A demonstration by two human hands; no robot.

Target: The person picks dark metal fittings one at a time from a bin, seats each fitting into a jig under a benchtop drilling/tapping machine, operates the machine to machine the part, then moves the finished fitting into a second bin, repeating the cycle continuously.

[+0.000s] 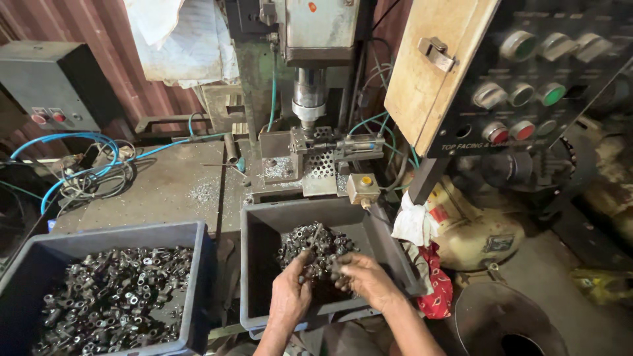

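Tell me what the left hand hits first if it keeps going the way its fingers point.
Most likely the heap of small metal parts in the grey bin. The left hand points up-frame into that pile, fingers already at its edge. Behind it stands the bin's far wall; depth is hard to judge.

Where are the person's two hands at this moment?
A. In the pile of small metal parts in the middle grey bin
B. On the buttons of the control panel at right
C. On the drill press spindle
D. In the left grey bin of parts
A: the left hand and right hand both dig into the metal parts heaped in the middle grey bin; the left bin is untouched.
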